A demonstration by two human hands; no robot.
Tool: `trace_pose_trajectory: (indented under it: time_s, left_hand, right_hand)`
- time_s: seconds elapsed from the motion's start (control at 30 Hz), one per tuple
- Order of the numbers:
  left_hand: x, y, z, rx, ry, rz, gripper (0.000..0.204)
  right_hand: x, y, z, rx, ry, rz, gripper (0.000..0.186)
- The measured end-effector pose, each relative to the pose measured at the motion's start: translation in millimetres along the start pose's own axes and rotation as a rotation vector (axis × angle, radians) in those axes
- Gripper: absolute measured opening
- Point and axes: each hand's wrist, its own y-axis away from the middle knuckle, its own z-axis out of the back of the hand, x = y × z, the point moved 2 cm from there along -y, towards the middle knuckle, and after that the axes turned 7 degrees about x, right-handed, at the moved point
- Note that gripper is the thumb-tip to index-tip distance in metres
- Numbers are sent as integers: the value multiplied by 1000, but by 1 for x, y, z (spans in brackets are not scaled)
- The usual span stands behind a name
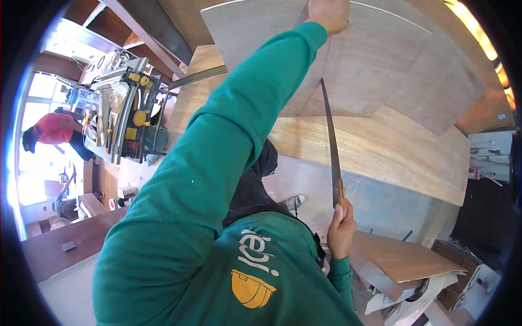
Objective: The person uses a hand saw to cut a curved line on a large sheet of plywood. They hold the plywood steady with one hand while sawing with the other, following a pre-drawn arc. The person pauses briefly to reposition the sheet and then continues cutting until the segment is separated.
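Note:
My right hand (pixel 341 228) is closed round the wooden handle of a handsaw (pixel 329 130). The long, dark blade points away from me, its tip at a thin straight line in a greyish plywood sheet (pixel 375 70). At the top of the view, my left hand (pixel 329 15) is on the sheet's far edge, beside the far end of that line. It looks curled over the edge, though the picture's border cuts off part of its fingers. The sheet lies on a paler wooden board (pixel 380 133).
Cardboard (pixel 408 255) and offcuts lie at the lower right. To the left stands a tool-laden cart (pixel 133 108), with a person in red (pixel 54 129) beyond it. A metal bar (pixel 198 77) crosses the board's left part. My shoe (pixel 294 201) shows on the floor below.

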Motion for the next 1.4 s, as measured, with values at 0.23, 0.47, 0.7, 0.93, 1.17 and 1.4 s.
trace_pose_trajectory:
  time_s: [0.23,0.47,0.7,0.93,1.17,1.4]
  left_hand:
    - [8,-7,-9,-207,-62,-109,31]
    - [20,5,-24,-156,23,-43,32]
    - [14,-7,-14,-59,-32,-10,35]
    - [21,-19,-24,64,21,-65,45]
    - [37,-10,-46,-35,20,-30,56]
    - [18,-27,-47,88,97,15,56]
  right_hand:
    - [36,-219,-77,-86,-16,224,41]
    - [-5,-58,-23,-11,-1,148,40]
    - [-25,-121,-59,-121,-1,330,41]
    - [44,-195,-62,-30,-16,178,42]
    - [-10,-11,-8,57,19,-2,41]
    - [15,-222,-81,-135,62,211,41]
